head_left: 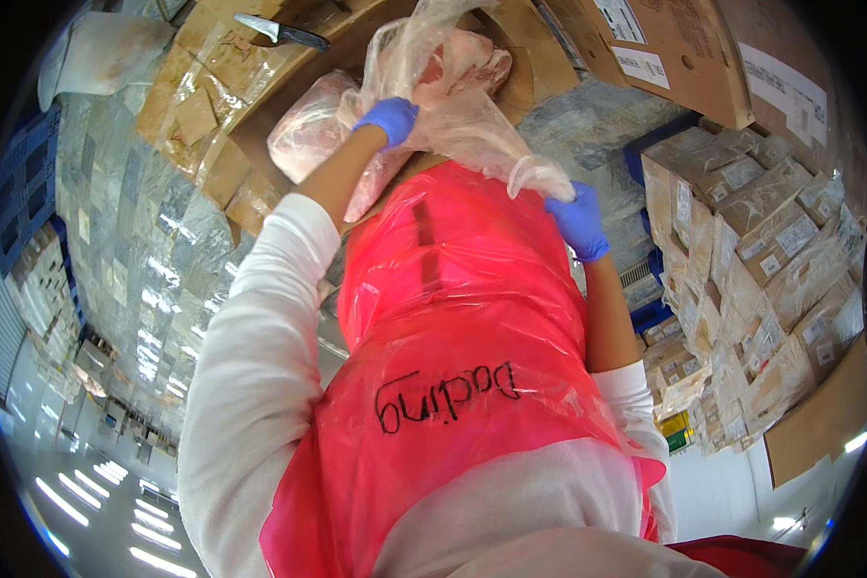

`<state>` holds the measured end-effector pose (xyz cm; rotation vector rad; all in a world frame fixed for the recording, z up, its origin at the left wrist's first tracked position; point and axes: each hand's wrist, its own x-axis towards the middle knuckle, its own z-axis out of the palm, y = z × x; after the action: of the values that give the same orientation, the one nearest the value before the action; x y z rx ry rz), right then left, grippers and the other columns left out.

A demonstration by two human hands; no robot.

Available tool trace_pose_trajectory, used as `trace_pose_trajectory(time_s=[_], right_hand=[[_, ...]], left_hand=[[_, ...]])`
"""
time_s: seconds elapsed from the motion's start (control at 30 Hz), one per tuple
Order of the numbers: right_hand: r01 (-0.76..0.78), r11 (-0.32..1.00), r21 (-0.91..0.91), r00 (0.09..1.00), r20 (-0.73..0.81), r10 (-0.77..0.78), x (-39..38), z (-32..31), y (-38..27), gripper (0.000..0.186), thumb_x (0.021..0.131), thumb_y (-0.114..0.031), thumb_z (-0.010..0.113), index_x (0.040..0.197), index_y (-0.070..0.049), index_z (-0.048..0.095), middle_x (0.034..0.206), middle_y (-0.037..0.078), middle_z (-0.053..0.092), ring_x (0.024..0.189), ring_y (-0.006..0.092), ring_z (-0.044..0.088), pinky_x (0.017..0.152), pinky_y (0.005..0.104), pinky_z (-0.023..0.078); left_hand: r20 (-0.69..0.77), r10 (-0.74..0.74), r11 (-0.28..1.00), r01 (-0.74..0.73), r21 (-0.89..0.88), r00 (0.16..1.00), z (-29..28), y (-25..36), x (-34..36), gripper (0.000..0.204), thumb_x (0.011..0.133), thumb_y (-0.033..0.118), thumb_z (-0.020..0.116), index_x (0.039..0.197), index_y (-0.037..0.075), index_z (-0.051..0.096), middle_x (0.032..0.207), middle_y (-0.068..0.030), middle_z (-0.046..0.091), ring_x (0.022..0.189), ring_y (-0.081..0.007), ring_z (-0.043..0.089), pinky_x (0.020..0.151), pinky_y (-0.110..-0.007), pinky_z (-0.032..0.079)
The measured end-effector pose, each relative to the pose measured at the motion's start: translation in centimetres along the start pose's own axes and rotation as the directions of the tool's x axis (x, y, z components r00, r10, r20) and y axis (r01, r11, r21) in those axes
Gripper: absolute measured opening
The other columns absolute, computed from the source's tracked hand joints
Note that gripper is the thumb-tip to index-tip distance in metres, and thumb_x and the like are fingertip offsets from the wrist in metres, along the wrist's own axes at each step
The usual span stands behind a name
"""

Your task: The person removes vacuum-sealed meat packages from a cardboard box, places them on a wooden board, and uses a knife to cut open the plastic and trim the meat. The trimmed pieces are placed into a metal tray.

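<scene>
In blue gloves, both of my hands are closed on a clear plastic liner bag. My left hand grips it beside the raw meat, and my right hand holds a bunched end pulled out to the right, in front of my apron. Large pale-pink pieces of raw meat lie in an open cardboard box, partly veiled by the plastic. Another plastic-covered piece of meat is left of my left hand. The box's bottom is hidden.
A knife with a dark handle rests at the box's far-left edge, on cardboard. Plastic-wrapped stacked cartons stand at right, under a big brown box. Blue pallets are at far left. A red plastic apron covers my front.
</scene>
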<state>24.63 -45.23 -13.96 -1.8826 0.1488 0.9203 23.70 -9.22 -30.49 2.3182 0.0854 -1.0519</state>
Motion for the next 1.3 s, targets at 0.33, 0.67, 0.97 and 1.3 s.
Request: trace_pose_trajectory(time_s=[0.33, 0.67, 0.97, 1.3], right_hand=[[0.118, 0.981, -0.155, 0.993, 0.042, -0.113, 4.0, 0.1, -0.9, 0.016, 0.078, -0.011, 0.068, 0.085, 0.003, 0.066, 0.070, 0.001, 0.061, 0.066, 0.0081, 0.053, 0.058, 0.0300, 0.045], [0.118, 0.940, -0.320, 0.975, -0.140, -0.171, 10.5, -0.2, -3.5, 0.019, 0.081, -0.016, 0.068, 0.088, 0.000, 0.063, 0.075, 0.002, 0.058, 0.065, 0.0108, 0.048, 0.060, 0.0314, 0.043], [-0.117, 0.941, -0.316, 0.992, -0.079, 0.097, 14.9, -4.7, -3.4, 0.025, 0.086, -0.023, 0.070, 0.082, 0.001, 0.065, 0.072, 0.002, 0.057, 0.067, 0.0111, 0.049, 0.062, 0.0304, 0.042], [-0.282, 0.865, -0.415, 0.959, -0.094, 0.268, 15.6, -1.9, 0.7, 0.034, 0.085, -0.029, 0.074, 0.092, 0.004, 0.067, 0.082, 0.007, 0.064, 0.074, 0.0150, 0.056, 0.071, 0.0308, 0.047]], left_hand=[[-0.229, -0.168, 0.778, 0.271, 0.566, 0.959, -11.2, -2.9, -6.7, 0.027, 0.084, 0.047, 0.065, 0.099, 0.026, 0.076, 0.103, -0.0072, 0.071, 0.099, -0.0274, 0.069, 0.078, -0.046, 0.053], [-0.334, -0.124, 0.953, 0.207, 0.223, 0.934, -10.9, 7.7, 7.7, 0.039, 0.089, 0.038, 0.054, 0.103, 0.009, 0.076, 0.110, -0.0166, 0.071, 0.100, -0.0299, 0.069, 0.088, -0.045, 0.050], [-0.361, -0.060, 0.752, -0.196, -0.629, 0.931, -4.6, 5.4, 0.4, 0.046, 0.086, 0.041, 0.072, 0.113, 0.004, 0.068, 0.113, -0.0156, 0.069, 0.115, -0.0276, 0.062, 0.099, -0.040, 0.048], [-0.667, -0.596, 0.754, 0.027, -0.656, 0.447, 3.1, 2.5, 9.7, 0.038, 0.097, 0.032, 0.057, 0.119, 0.002, 0.055, 0.099, -0.0269, 0.067, 0.095, -0.0448, 0.064, 0.082, -0.048, 0.052]])
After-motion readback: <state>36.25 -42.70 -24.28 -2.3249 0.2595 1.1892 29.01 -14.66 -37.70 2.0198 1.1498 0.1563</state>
